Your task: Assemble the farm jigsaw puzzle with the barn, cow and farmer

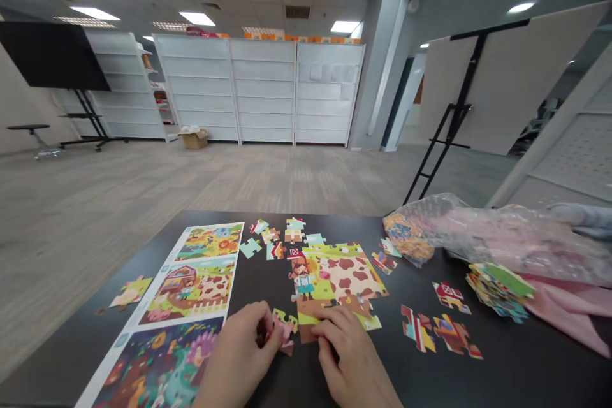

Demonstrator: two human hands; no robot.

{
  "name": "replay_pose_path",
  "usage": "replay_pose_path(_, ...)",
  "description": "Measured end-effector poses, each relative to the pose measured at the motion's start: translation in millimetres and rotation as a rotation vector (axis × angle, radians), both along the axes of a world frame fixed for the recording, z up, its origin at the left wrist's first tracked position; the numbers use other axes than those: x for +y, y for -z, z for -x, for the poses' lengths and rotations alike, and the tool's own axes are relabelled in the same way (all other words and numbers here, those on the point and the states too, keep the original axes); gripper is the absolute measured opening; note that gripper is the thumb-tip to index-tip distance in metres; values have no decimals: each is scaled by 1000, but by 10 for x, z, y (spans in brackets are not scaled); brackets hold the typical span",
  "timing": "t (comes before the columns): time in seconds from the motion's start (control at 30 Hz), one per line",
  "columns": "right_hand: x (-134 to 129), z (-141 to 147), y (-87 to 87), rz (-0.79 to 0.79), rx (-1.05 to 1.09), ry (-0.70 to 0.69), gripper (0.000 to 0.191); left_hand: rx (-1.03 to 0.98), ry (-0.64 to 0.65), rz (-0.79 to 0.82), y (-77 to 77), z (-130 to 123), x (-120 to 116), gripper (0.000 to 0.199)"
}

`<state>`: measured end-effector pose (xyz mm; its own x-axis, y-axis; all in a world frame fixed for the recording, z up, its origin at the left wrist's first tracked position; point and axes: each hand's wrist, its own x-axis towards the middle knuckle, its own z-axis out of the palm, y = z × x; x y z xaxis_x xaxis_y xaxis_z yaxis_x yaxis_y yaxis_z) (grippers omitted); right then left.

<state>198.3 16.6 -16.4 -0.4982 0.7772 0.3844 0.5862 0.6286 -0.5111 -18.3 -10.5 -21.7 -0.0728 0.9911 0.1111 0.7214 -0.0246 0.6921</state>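
My left hand (241, 350) pinches a pink and green jigsaw piece (285, 329) at the lower edge of a partly assembled farm puzzle (339, 274). My right hand (347, 347) lies on that puzzle's lower edge, its fingers on the yellow-green pieces; whether it grips one is hidden. Left of the hands lies a printed picture sheet (201, 274) with three scenes. Loose jigsaw pieces (272, 245) are scattered above the puzzle, and others (442, 331) lie to its right. A stack of pieces (500, 290) stands further right.
The black table (526, 376) ends at a far edge beyond the pieces. A clear plastic bag (478, 236) with pieces inside lies on pink cloth (564, 306) at the right. Beyond are a carpeted floor, white shelving units (262, 89) and a board on an easel (478, 89).
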Motion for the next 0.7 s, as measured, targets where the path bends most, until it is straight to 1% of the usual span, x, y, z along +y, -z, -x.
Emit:
replay_pose_path(0.07,-2,1,-7,-2,4,1,32,158,-20,3,-17,-2,-21,19)
replay_pose_path(0.2,3,4,0,-9,1,4,32,278,-59,34,-26,-20,-38,12)
replay_pose_path(0.37,4,2,11,4,5,2,32,425,-30,-46,-54,-87,-32,16)
replay_pose_path(0.43,-1,0,10,19,-3,-1,32,432,-13,-71,-68,-92,-34,15)
replay_pose_path(0.5,-7,-1,10,28,-8,2,31,393,21,-77,-75,-66,-44,13)
replay_pose_path(0.53,-9,0,11,28,-7,3,31,365,44,-68,-75,-43,-50,19)
replay_pose_path(0.6,-10,3,13,28,-1,3,31,311,88,-24,-73,12,-66,40)
replay_pose_path(0.63,-9,4,13,28,3,0,30,289,107,5,-72,38,-74,45)
replay_pose_path(0.7,-5,7,12,24,10,-3,31,261,137,41,-73,71,-88,46)
